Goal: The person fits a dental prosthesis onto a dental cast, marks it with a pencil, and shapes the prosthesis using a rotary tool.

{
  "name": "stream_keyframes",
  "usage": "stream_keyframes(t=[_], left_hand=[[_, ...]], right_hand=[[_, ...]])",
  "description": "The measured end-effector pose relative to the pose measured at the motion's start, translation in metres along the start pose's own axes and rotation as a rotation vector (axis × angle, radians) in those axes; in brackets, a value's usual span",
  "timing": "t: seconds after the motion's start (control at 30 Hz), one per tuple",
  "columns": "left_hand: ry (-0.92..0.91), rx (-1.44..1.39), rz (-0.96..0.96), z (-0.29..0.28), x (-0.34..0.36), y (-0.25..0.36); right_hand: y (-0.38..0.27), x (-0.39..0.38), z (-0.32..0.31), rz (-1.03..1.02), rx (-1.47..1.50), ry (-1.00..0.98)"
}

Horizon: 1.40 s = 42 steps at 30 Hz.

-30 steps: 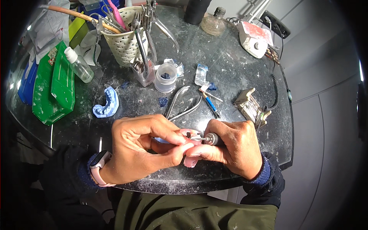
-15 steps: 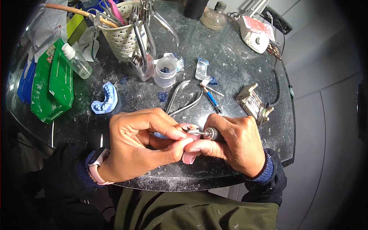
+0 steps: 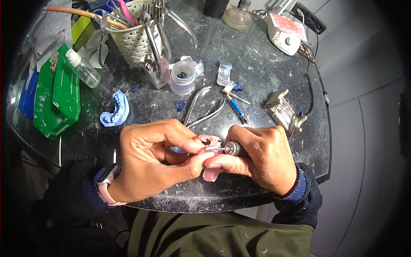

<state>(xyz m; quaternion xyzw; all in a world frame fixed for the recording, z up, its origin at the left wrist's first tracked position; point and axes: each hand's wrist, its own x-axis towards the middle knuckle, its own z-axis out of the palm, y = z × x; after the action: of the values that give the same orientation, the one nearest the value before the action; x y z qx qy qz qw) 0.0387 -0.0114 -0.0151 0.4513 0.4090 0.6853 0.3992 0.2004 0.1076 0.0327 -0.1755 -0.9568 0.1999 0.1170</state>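
Observation:
Between its thumb and fingers my left hand (image 3: 160,158) pinches a pink denture base (image 3: 210,174), whose middle is hidden by the fingertips. My right hand (image 3: 265,158) is closed around a rotary handpiece (image 3: 234,148). Its metal bur (image 3: 213,148) lies against the pink piece near my left fingertips. The right thumb also rests on the denture base. Beyond my hands, pliers (image 3: 203,109) lie with their handles spread, and their jaws are hidden. A blue plaster dental model (image 3: 115,110) sits to the left of them.
A white basket (image 3: 133,47) of pliers and tools stands at the back left, by green boxes (image 3: 55,98) and a spray bottle (image 3: 83,68). A clear jar (image 3: 183,77), a blue-handled knife (image 3: 236,107), a handpiece stand (image 3: 282,111) and a control unit (image 3: 284,36) are on the dusty black table.
The bur has shifted slightly left along the pink piece, and both hands have tilted a little. The whole view has moved slightly. Both grips stay the same.

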Motion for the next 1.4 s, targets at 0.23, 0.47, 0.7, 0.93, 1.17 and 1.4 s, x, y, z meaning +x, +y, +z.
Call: stream_keyframes(t=[0.23, 0.47, 0.7, 0.93, 1.17, 1.4], left_hand=[[0.007, -0.009, 0.012, 0.001, 0.0, 0.0], [0.011, -0.013, -0.024, 0.0, -0.001, 0.001], [-0.007, -0.007, 0.018, -0.001, -0.002, 0.0], [-0.024, 0.002, 0.051, -0.002, -0.002, -0.003], [-0.049, 0.028, 0.048, -0.004, 0.0, 0.0], [-0.054, -0.053, 0.045, -0.002, 0.0, 0.002]], right_hand=[[0.002, 0.0, -0.001, 0.025, -0.026, -0.015], [0.001, -0.001, 0.0, -0.001, -0.013, -0.008], [0.002, -0.001, -0.001, -0.011, -0.018, -0.005], [0.004, -0.001, -0.002, -0.021, -0.044, -0.007], [0.005, 0.0, -0.003, -0.014, -0.058, -0.017], [0.009, 0.005, -0.006, -0.199, 0.112, 0.274]])
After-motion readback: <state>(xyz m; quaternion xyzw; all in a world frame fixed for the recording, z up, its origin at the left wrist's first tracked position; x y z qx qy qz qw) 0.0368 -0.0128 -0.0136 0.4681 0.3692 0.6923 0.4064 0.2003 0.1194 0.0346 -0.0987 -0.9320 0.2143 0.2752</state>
